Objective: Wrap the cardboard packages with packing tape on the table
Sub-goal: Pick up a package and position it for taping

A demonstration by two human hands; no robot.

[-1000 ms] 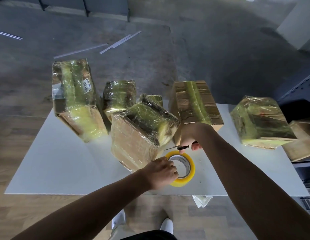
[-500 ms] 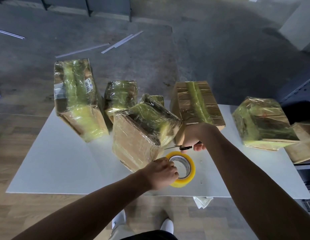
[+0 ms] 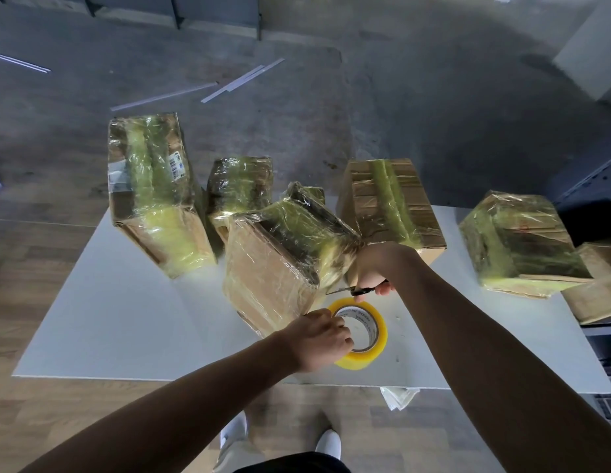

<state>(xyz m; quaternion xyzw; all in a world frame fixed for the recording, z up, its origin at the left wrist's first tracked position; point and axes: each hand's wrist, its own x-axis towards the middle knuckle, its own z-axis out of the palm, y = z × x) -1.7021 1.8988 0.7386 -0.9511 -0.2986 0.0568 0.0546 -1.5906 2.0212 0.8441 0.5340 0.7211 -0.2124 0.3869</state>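
Observation:
A cardboard package point(image 3: 280, 268) wrapped in clear yellowish tape stands tilted in the middle of the white table point(image 3: 120, 319). A yellow roll of packing tape point(image 3: 374, 339) lies flat just in front of it. My left hand point(image 3: 319, 339) grips the near left side of the roll, fingers curled over its rim. My right hand point(image 3: 374, 268) holds black-handled scissors point(image 3: 360, 289) between the roll and the package, blades pointing left toward the package.
Several other taped packages stand on the table: a tall one point(image 3: 154, 189) at the left, a small one point(image 3: 241, 186) behind, one point(image 3: 389, 203) at centre right, one point(image 3: 519, 240) at the right. A plain cardboard box point(image 3: 601, 285) sits off the right edge.
My hands have barely moved. My right hand with the scissors has dropped slightly toward the tape roll.

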